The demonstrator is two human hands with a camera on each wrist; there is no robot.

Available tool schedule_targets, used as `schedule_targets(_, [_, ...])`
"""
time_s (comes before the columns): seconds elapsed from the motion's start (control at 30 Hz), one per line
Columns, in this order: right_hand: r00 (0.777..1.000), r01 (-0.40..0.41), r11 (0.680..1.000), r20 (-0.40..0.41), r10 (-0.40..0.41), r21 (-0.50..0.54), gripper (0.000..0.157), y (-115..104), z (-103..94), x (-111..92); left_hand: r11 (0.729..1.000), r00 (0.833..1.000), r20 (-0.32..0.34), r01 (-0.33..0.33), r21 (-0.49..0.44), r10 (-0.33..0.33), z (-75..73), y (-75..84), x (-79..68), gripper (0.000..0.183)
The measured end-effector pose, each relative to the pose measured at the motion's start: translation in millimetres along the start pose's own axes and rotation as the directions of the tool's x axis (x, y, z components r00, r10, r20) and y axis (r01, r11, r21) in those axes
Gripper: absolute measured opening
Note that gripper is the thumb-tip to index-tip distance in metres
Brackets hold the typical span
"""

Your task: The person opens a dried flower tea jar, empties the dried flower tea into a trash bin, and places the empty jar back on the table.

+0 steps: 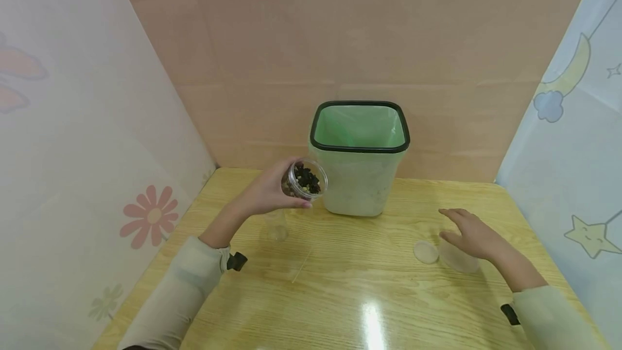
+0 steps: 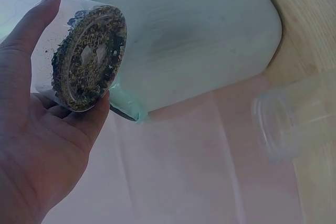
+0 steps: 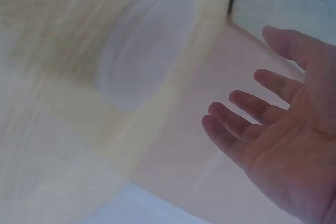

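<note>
My left hand [image 1: 267, 193] grips a clear plastic jar [image 1: 290, 183] by its side, in front of the bin. The jar is tilted with its uncovered mouth facing right and toward me; dark pieces and small pale bits [image 1: 307, 178] lie inside. In the left wrist view, the jar's base [image 2: 94, 59] shows the mixture packed against it. Over on the right, my right hand [image 1: 471, 234] hovers with loosely spread fingers, holding nothing. Under it lies a wide translucent round piece [image 3: 149, 48], partly hidden in the head view, beside a smaller translucent disc [image 1: 425, 251].
A pale green bin [image 1: 359, 182] with a black rim and a green liner stands against the back wall. Another clear jar [image 2: 294, 119] stands on the table below my left hand. A thin stick [image 1: 302, 266] lies on the wooden table [image 1: 340, 296]. Printed sheets flank both sides.
</note>
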State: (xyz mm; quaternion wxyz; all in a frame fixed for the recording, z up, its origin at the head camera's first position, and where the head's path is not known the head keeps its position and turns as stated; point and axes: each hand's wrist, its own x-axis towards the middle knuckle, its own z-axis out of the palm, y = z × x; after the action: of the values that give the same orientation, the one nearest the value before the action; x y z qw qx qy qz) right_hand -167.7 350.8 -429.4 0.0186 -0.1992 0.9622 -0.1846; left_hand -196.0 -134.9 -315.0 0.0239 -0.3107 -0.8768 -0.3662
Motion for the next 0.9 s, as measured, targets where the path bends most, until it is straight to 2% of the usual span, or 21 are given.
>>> schedule_targets(0.33, [0.997, 0.009, 1.000, -0.077, -0.010, -0.012, 0.056, -32, -29.4, 23, 0.997, 0.999, -0.030, -0.021, 0.078, 0.023, -15.2, 6.7, 10.3, 0.102])
schedule_targets(0.5, [0.991, 0.022, 1.000, -0.135, -0.022, -0.005, 0.055, -48, -45.1, 31, 0.995, 0.999, -0.042, -0.008, 0.104, 0.013, -23.1, 9.7, 15.5, 0.104])
schedule_targets(0.7, [0.982, 0.053, 0.999, -0.184, -0.053, -0.005, 0.053, -64, -57.2, 40, 0.995, 0.999, -0.041, 0.000, 0.097, 0.004, -30.8, 12.9, 21.6, 0.100])
schedule_targets(0.9, [0.976, 0.062, 0.998, -0.210, -0.058, 0.012, 0.056, -78, -69.2, 48, 0.999, 0.999, -0.039, 0.011, 0.044, -0.009, -38.3, 16.4, 27.6, 0.100])
